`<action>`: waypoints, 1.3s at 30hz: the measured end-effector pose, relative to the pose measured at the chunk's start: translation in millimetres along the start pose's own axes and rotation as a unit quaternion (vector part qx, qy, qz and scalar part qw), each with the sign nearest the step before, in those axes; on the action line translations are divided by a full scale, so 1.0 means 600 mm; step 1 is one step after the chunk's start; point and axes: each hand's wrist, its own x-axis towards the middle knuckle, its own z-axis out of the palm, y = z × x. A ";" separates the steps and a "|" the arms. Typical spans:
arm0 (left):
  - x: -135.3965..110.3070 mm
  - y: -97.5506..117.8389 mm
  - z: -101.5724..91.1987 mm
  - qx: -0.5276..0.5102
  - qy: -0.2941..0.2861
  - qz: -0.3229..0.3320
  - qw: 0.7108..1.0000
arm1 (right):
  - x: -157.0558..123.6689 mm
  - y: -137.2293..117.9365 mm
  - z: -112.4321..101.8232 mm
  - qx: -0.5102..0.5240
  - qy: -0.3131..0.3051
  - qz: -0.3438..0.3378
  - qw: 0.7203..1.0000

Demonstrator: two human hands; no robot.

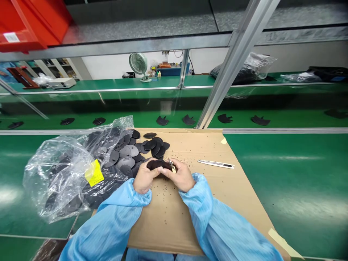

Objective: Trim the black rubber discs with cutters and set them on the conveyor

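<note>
My left hand (143,177) is closed on a dark oval plastic part (157,165), held edge-on above a sheet of cardboard (206,188). My right hand (181,177) is closed on a small metal tool (172,165) whose tip meets the right end of that part. Both arms are in light blue sleeves. A heap of the same dark parts (141,149) lies just beyond my hands, spilling from a clear plastic bag (62,174) with a yellow label (94,173).
A white utility knife (215,164) lies on the cardboard to the right, with small black trimmings scattered around. Beyond a metal rail, a green conveyor (174,108) carries single dark parts (162,120). A slanted aluminium post (233,61) rises ahead. Red bins (29,21) hang upper left.
</note>
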 end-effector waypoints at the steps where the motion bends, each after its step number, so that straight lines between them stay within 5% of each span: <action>1: 0.000 0.001 0.000 0.001 -0.003 0.002 1.000 | -0.001 -0.001 0.001 -0.003 0.002 0.001 1.000; 11: 0.001 0.004 -0.002 0.013 -0.002 0.017 1.000 | -0.004 -0.002 -0.001 0.006 0.009 -0.051 0.999; 17: 0.000 0.002 -0.005 0.086 -0.023 0.049 0.995 | -0.002 -0.002 0.003 0.033 0.053 -0.024 0.998; 24: 0.002 0.001 -0.011 0.140 -0.064 0.108 0.982 | -0.002 -0.012 -0.005 0.004 -0.018 -0.110 0.994; 32: 0.001 -0.008 -0.012 0.086 -0.026 0.024 0.996 | -0.010 -0.017 -0.004 -0.060 -0.020 -0.046 0.997; 39: 0.003 0.001 -0.003 -0.009 -0.023 -0.009 1.000 | -0.007 -0.009 0.001 -0.041 -0.011 -0.057 0.997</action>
